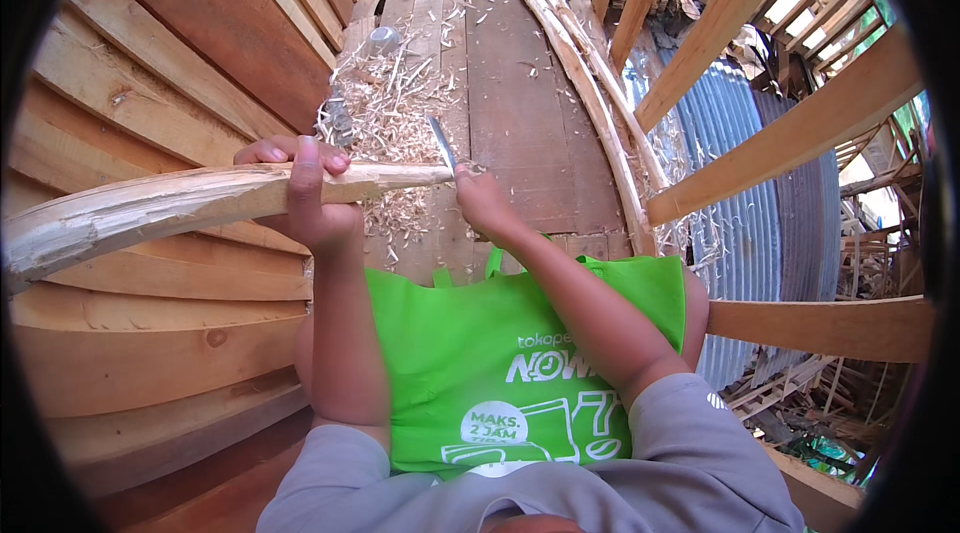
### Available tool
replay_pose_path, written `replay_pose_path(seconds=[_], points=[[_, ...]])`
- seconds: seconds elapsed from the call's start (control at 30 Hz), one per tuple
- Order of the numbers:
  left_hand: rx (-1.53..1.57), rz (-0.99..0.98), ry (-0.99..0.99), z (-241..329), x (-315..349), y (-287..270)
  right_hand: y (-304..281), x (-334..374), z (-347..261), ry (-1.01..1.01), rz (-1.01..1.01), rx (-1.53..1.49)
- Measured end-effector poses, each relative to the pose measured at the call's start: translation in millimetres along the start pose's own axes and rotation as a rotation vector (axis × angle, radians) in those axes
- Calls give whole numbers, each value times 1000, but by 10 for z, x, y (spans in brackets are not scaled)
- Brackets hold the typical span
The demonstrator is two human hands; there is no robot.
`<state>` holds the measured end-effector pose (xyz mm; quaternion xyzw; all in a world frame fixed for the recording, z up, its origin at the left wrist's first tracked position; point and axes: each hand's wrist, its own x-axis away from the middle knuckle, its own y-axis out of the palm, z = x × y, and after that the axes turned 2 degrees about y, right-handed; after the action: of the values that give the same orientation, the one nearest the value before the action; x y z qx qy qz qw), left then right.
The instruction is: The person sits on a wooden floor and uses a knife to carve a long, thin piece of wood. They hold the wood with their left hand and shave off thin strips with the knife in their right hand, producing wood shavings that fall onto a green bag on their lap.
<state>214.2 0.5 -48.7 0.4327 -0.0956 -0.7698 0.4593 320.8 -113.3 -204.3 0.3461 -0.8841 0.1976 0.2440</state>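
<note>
A long peeled wooden pole runs in from the left, its tip whittled to a narrow end. My left hand is wrapped round it a little behind the tapered part. In my right hand is a knife, its handle hidden by the fingers. The knife's blade points up and away, beside the pole's tip. Whether the edge touches the wood I cannot tell. A green cloth bag with white print lies spread over my lap, below both forearms.
Wood shavings are heaped on the plank floor, with a clear plastic cup beyond. Two peeled poles lie along the right side. A board wall stands left; a slatted railing and corrugated metal sheets are right.
</note>
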Motion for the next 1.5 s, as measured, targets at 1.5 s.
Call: replay_pose_path(seconds=[1.5], points=[[-97, 131, 72, 57, -35, -29, -89, 71, -158, 329, -205, -191]])
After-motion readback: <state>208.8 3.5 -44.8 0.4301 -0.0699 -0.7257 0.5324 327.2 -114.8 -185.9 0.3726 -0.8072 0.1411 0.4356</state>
